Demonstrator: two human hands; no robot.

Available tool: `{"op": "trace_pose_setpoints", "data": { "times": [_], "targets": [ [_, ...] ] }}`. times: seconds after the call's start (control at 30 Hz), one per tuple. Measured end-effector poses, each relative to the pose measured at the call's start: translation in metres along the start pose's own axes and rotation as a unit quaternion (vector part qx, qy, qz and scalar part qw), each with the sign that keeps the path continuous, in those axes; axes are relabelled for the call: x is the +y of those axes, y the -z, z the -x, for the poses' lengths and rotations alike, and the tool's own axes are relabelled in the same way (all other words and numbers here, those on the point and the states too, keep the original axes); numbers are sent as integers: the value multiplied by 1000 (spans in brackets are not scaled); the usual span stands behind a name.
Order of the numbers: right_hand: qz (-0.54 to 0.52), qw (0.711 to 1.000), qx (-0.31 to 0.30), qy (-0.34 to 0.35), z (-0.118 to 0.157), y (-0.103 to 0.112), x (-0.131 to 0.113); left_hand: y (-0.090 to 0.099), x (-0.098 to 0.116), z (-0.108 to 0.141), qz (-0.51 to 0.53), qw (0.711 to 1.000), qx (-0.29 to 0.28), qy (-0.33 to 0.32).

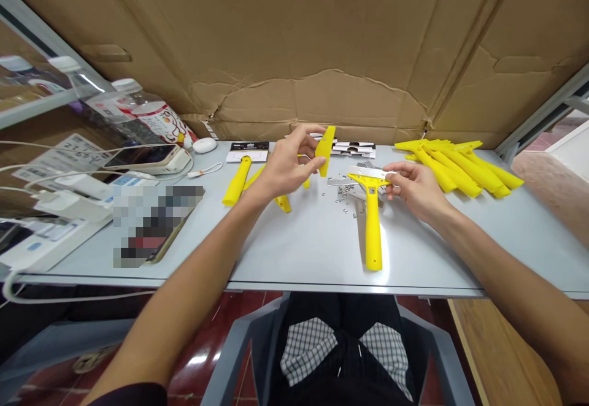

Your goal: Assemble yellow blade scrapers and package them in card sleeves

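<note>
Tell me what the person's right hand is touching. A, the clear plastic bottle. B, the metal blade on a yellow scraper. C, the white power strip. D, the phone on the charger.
B. The right hand has its fingertips on the metal blade at the head of the yellow scraper.

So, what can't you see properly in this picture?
Head view:
- Flat gold-edged object: a pixelated blur covers it.
- Tiny silver metal bits: too small to identify.
- Silver steel blade: the right hand hides its right end.
- Black printed card: its writing is too small to read.
</note>
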State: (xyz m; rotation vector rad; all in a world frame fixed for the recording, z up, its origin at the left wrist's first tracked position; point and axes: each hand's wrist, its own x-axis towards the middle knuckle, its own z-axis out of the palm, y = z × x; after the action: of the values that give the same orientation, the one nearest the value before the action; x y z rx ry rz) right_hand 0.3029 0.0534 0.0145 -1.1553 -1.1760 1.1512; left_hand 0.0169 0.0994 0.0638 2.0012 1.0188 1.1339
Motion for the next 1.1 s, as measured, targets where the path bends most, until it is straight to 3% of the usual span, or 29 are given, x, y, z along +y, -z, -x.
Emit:
{"op": "trace_pose_setpoints", "data": {
  "times": [0.13,0.3,0.4,0.57,0.7,0.8,1.1],
  "targets": [
    [-3,1000,-3,2,1,0,0,-7,10,3,106,991,-15,85],
    [-6,1000,-13,10,1,1,0,-9,8,3,96,993,-55,39],
    [-8,1000,-15,11,0,2,1,-12,4,2,70,996,-49,15],
    [-14,1000,-18,11,0,2,2,-30,4,6,102,992,-40,61],
    [-15,1000,-16,10,1,2,2,-42,0,9,245,958,-32,146],
    [-15,1000,-13,7,2,1,1,-46,-5,8,306,936,-25,170],
    [2,1000,-22,19,2,0,1,-45,-2,12,190,974,-19,123]
  ]
}}
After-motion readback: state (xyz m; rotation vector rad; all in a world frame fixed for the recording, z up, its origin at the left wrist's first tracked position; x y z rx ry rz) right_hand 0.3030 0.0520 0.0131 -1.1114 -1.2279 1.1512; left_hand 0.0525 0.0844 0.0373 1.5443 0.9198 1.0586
